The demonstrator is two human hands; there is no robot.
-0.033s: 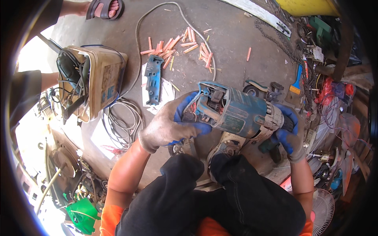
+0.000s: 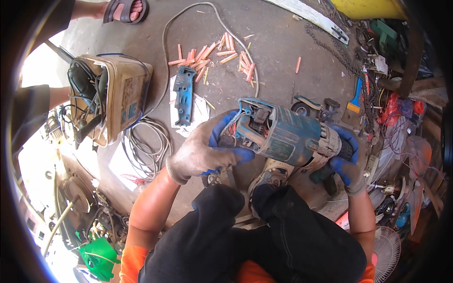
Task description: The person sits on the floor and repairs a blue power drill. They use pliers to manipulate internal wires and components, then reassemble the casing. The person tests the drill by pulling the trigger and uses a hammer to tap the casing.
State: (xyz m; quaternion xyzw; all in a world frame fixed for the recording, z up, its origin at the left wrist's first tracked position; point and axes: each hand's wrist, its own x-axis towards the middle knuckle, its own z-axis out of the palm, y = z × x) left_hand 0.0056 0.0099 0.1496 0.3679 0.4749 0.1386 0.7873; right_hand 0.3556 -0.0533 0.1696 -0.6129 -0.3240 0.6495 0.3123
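In the head view, the power tool (image 2: 290, 141) is just off centre toward three o'clock, over the floor (image 2: 325, 80). The left hand (image 2: 198, 153) has its fingers curled around the rear end at nine o'clock, beside bare inner parts (image 2: 259, 120); the right hand's (image 2: 354, 172) fingers grip the dark front end (image 2: 346, 150) near three. The blue cover (image 2: 183, 101) lies apart, at ten o'clock from the tool. The step looks like inspecting the opened tool; the next move likely calls for a steady two-handed hold.

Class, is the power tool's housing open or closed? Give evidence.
Open: beside the left hand, the power tool shows exposed internal parts.
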